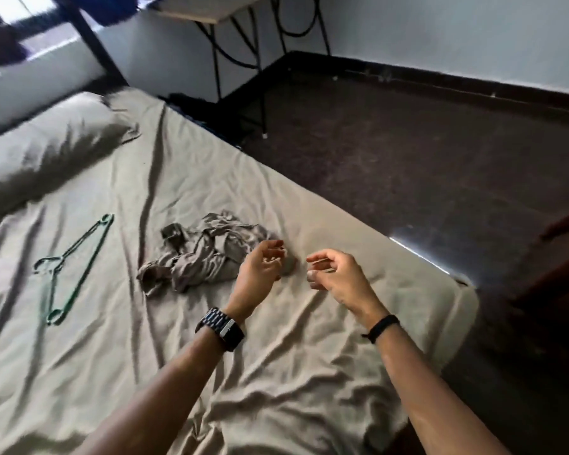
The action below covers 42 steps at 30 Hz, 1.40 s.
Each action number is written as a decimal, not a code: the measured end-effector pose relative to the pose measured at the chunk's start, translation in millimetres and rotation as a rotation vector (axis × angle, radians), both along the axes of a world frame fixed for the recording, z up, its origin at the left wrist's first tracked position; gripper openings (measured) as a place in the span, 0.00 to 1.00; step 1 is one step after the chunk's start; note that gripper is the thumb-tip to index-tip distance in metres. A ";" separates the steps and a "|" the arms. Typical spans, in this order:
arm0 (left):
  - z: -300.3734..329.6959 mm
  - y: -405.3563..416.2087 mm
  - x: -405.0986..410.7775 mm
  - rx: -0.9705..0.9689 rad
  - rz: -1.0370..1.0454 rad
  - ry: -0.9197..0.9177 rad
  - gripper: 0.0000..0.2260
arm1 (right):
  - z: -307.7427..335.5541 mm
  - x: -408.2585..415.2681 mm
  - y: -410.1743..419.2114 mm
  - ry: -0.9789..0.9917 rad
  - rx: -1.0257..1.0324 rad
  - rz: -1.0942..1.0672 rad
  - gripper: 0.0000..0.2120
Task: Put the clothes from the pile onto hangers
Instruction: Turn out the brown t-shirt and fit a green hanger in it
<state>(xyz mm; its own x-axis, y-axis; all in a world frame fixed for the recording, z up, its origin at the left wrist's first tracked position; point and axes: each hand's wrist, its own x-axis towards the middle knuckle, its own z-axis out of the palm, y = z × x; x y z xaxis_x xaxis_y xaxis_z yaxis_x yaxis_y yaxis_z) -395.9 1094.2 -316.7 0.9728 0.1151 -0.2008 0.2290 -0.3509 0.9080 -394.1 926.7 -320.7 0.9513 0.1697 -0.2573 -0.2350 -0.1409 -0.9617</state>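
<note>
A crumpled grey-brown garment [207,251] lies in a small pile on the bed [145,339], near its right side. To the left of it a green wire hanger [73,267] lies flat on the sheet. My left hand [260,270], with a watch on its wrist, hovers at the right edge of the pile, fingers loosely curled and holding nothing. My right hand [335,274], a black band on its wrist, hangs beside it over bare sheet, fingers relaxed and empty.
A pillow [46,149] lies at the head of the bed, far left. Dark floor [408,142] runs along the bed's right side. A small table with black metal legs [237,37] stands against the far wall. Dark furniture [559,257] sits at the right edge.
</note>
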 end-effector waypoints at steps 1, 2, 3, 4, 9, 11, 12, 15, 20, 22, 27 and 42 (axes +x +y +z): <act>-22.6 24.3 9.6 0.044 0.021 -0.029 0.16 | -17.1 9.0 19.6 -0.019 -0.002 0.036 0.10; -35.7 40.6 18.4 0.068 0.041 -0.031 0.17 | -30.3 15.9 32.9 -0.017 -0.010 0.057 0.10; -48.9 57.2 27.0 0.068 0.060 -0.019 0.17 | -41.7 21.0 46.2 -0.019 -0.042 0.081 0.09; -63.5 78.7 39.3 0.084 0.082 -0.024 0.17 | -56.0 29.2 64.8 -0.038 -0.070 0.100 0.08; -99.4 158.4 89.1 0.371 0.129 -0.208 0.17 | -98.0 63.7 133.4 -0.216 -0.238 0.079 0.08; -109.8 190.9 110.0 0.516 0.135 -0.207 0.21 | -107.2 71.6 161.2 -0.291 -0.308 0.011 0.09; -115.1 204.9 120.3 0.562 0.113 -0.180 0.24 | -112.0 76.6 172.8 -0.333 -0.335 -0.024 0.10; -139.7 242.7 150.2 0.637 -0.002 0.008 0.29 | -123.6 94.5 205.8 -0.414 -0.442 0.016 0.14; -170.3 255.5 154.2 0.644 -0.067 0.035 0.13 | -144.5 114.8 238.0 -0.323 -0.760 0.219 0.30; -171.9 254.2 141.3 0.514 -0.060 -0.142 0.09 | -145.4 111.3 233.4 -0.358 -0.811 0.216 0.26; -145.4 242.1 112.3 0.143 -0.026 -0.354 0.04 | -120.7 83.3 181.3 -0.332 -0.720 -0.030 0.17; -128.1 95.6 -18.5 0.106 -0.879 -0.240 0.23 | -92.3 -33.8 54.7 -0.012 -0.623 -0.310 0.18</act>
<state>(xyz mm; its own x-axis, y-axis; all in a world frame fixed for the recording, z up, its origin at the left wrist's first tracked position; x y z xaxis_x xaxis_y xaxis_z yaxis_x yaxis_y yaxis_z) -414.4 1189.8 -444.8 0.7335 -0.6795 -0.0130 -0.3501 -0.3942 0.8497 -427.9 981.4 -413.0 0.9354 -0.2864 -0.2074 -0.3433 -0.5952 -0.7265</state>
